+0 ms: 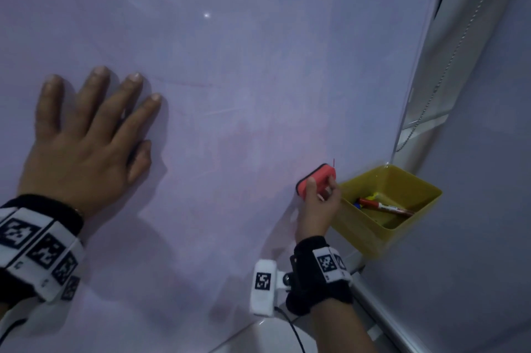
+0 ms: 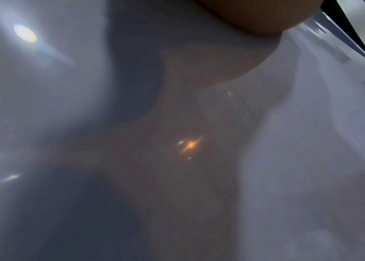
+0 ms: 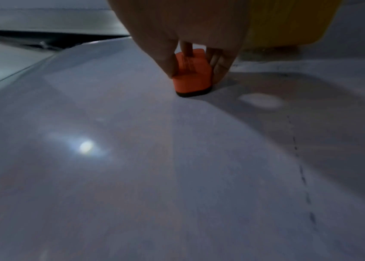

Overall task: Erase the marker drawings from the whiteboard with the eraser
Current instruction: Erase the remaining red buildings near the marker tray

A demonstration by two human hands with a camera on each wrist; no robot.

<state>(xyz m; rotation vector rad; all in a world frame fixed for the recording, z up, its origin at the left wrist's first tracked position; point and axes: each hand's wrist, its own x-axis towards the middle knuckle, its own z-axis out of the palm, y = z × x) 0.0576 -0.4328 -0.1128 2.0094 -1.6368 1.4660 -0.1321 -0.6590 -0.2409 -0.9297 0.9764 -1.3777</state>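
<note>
Head view shows the right hand [image 1: 317,209] gripping the small orange block eraser [image 1: 316,178] against the glossy white whiteboard [image 1: 244,79], beside a yellow plastic bin [image 1: 367,226]. Left hand [image 1: 83,148] lies flat, fingers [image 1: 94,99] spread wide.

My head view looks forward and down across the whiteboard [image 1: 230,94], taking in both hands, with the left hand [image 1: 83,145] near left and the right hand [image 1: 317,206] lower right beside the yellow bin [image 1: 373,234]. My left wrist view sits almost against the board, facing along it; only a blurred edge of that hand [image 2: 255,15] and the board's reflections show. My right wrist view looks along the fingers [image 3: 168,58] from close above the board surface, toward the orange eraser [image 3: 191,79] and the bin [image 3: 288,21] behind. Head and right wrist views share eraser [image 1: 316,180], bin and board; all three share the board.
</note>
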